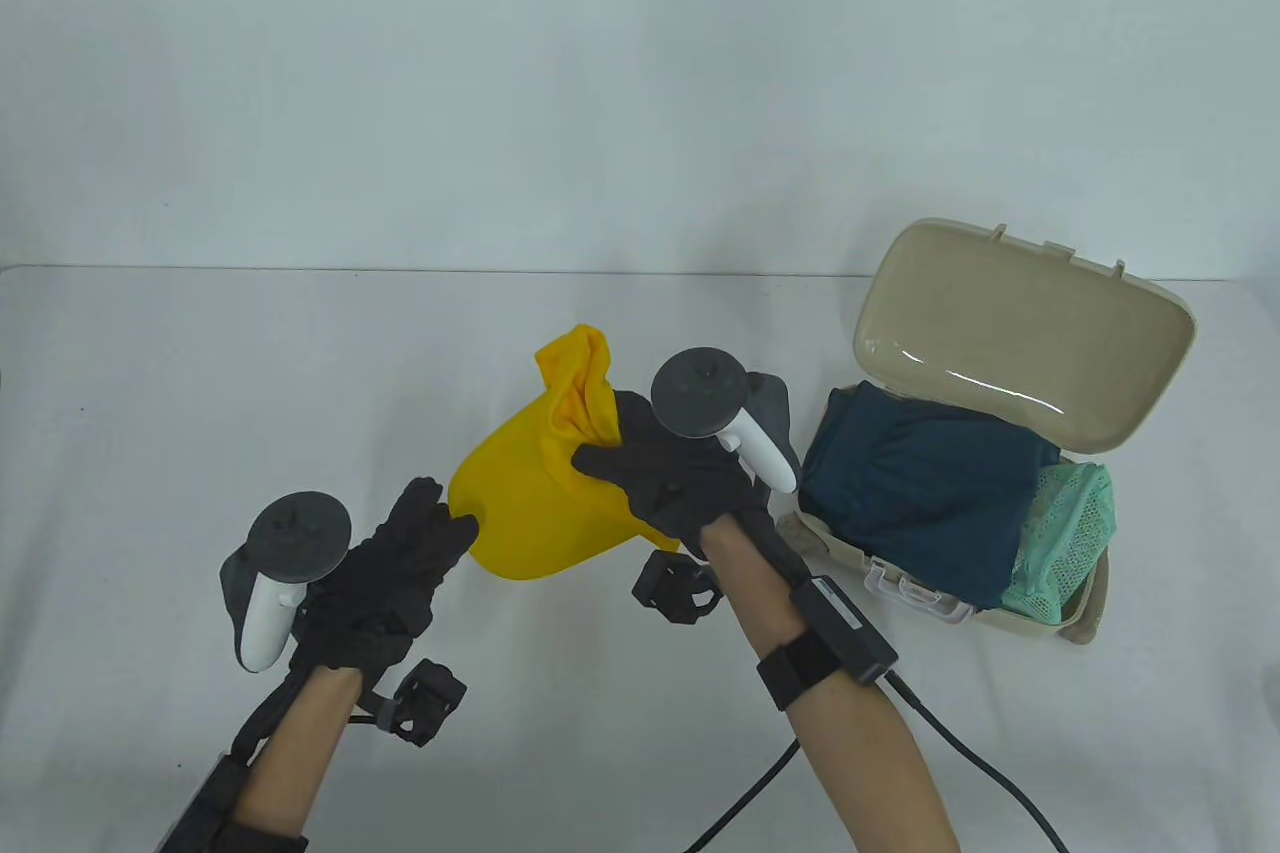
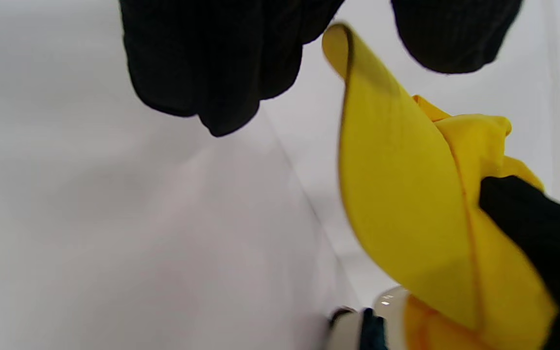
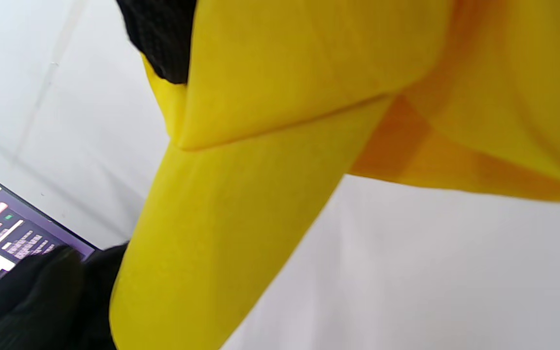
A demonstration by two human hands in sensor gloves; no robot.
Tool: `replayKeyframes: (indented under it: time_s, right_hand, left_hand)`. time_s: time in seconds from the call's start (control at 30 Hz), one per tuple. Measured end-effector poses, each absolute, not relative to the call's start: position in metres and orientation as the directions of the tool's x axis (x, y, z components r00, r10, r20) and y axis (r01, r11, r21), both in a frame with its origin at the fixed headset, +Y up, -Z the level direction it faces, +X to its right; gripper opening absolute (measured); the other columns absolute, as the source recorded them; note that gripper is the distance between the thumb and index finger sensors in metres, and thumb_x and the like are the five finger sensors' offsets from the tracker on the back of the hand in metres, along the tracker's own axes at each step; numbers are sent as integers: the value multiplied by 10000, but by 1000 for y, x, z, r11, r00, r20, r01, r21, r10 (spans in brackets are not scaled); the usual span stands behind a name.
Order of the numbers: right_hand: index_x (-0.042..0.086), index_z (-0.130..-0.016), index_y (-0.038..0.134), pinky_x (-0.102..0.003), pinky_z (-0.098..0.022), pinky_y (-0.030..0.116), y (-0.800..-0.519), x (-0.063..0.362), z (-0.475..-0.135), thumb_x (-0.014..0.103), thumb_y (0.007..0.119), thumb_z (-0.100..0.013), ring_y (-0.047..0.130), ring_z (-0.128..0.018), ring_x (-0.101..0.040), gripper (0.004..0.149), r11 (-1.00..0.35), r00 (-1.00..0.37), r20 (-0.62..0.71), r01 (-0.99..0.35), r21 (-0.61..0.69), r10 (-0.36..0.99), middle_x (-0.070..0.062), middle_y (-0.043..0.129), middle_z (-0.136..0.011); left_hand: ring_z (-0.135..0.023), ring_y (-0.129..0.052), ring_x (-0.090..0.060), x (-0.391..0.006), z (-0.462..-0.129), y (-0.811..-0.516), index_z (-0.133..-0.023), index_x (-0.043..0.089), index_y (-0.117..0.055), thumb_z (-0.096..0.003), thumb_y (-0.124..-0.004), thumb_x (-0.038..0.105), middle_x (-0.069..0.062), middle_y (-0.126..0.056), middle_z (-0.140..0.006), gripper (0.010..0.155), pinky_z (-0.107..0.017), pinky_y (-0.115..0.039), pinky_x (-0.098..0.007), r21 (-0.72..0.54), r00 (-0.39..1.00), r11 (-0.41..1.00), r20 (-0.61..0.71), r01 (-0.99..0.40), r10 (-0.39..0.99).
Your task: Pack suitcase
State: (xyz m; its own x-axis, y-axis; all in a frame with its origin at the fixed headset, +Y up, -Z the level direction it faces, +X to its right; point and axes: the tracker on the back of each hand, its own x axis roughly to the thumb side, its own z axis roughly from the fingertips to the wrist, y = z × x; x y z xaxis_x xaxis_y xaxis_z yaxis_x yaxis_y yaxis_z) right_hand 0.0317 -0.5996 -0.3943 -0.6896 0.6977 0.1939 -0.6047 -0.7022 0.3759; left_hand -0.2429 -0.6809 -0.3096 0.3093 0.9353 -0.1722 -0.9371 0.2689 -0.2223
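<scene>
The right hand (image 1: 670, 483) grips a yellow cloth (image 1: 530, 503) by its bunched top, fingers (image 2: 518, 214) clamped into the gathered fabric, and holds it above the surface (image 1: 200, 393), just left of the case (image 1: 1090, 613). The left hand (image 1: 385, 573) sits at the cloth's lower left corner; in the table view its fingertips (image 1: 455, 533) touch the hem, while the left wrist view shows the fingers (image 2: 212, 73) apart with the yellow edge running up between them. I cannot tell whether they actually pinch it.

The case stands open at the right, lid (image 1: 1020, 333) tipped back, already holding a dark blue garment (image 1: 920, 493) and a green mesh piece (image 1: 1070, 523) beside it. Little room looks to be left.

To do this step well, I would say the cloth should go in compact: the left hand should take a firm hold of that lower corner and help fold the loose belly under before the carry, so nothing drapes over the rim. Then lay it flat on top of the blue garment and press it down, keeping fabric off the front latch (image 1: 915, 588) so the lid can close. Dropped in as a loose bundle, it would likely sit too high.
</scene>
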Motion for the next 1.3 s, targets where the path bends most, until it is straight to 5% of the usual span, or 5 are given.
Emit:
replayKeyframes:
  time_s: [0.23, 0.53, 0.8, 1.07, 1.3]
  right_hand:
    - [70, -1082, 474, -412, -559, 837, -606, 33, -386, 459, 761, -519, 987, -655, -151, 743, -695, -679, 209, -597, 399, 704, -28, 860, -872]
    - [32, -1131, 354, -532, -617, 756, -577, 59, -402, 618, 696, -494, 861, -876, -361, 930, -753, -747, 200, -538, 379, 634, -155, 687, -1072]
    - [38, -1140, 325, -620, -680, 633, -563, 74, -404, 655, 611, -504, 629, -1015, -506, 931, -921, -912, 140, -375, 100, 387, -233, 508, -1157]
    - [-110, -1112, 201, -637, -657, 663, -599, 24, -387, 739, 540, -478, 695, -962, -575, 1113, -769, -775, 254, -415, 486, 578, -351, 500, -1134]
    - [-103, -1107, 188, -624, -662, 682, -614, 6, -386, 642, 684, -508, 772, -946, -499, 1077, -573, -604, 183, -552, 606, 775, -289, 558, -1120]
  left_hand:
    - [-765, -1030, -125, -249, -313, -695, -1072, 73, -510, -586, -665, 366, 42, -854, -912, 588, -628, -866, -325, -238, 20, -38, -237, -971, 971]
    - [-719, -1050, -115, -263, -312, -683, -1032, 98, -574, -578, -669, 349, 39, -881, -865, 527, -604, -878, -317, -198, 19, -14, -164, -980, 986]
    - [-739, -1038, -117, -266, -311, -679, -1032, 116, -567, -578, -666, 349, 43, -872, -877, 520, -619, -867, -321, -149, 112, 94, -120, -984, 986]
    - [-775, -1015, -124, -255, -309, -677, -1038, 164, -562, -576, -664, 351, 55, -859, -900, 509, -643, -848, -332, -182, 142, 123, -92, -976, 986]
    - [-789, -1016, -123, -247, -312, -681, -1045, 188, -557, -575, -660, 340, 55, -855, -914, 505, -653, -851, -323, -268, 91, 64, -91, -961, 992]
